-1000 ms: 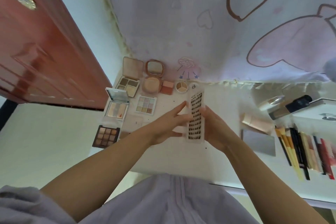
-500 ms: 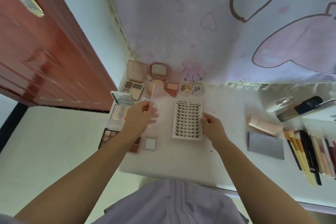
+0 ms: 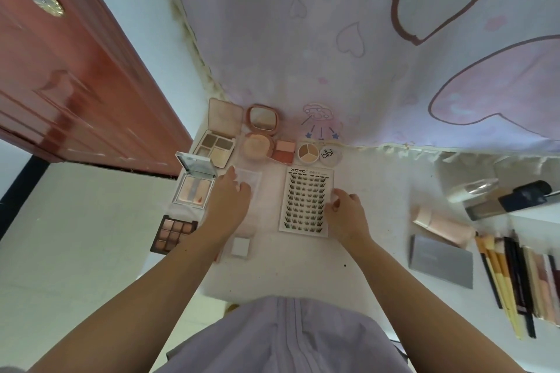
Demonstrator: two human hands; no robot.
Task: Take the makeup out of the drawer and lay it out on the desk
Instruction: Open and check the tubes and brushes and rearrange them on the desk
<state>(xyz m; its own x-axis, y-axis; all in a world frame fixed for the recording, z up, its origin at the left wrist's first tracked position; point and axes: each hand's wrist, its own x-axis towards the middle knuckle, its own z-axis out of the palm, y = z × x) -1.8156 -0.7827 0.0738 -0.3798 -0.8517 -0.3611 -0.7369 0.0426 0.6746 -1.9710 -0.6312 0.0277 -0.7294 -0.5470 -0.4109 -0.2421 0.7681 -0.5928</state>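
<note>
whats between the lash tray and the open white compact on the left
In the head view, the left hand resting on a clear plastic lid lies between the lash tray and the white compact.

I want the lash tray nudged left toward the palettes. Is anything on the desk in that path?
Yes. The clear lid lies flat just left of the lash tray, with the left hand resting on it. The right hand touches the tray's right edge; nothing sits between them.

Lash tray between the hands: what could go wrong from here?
1. The clear lid under the left hand is hard to see on the white desk; it may be knocked.
2. The right hand grips the lash tray edge; lifting could tilt it.
</note>
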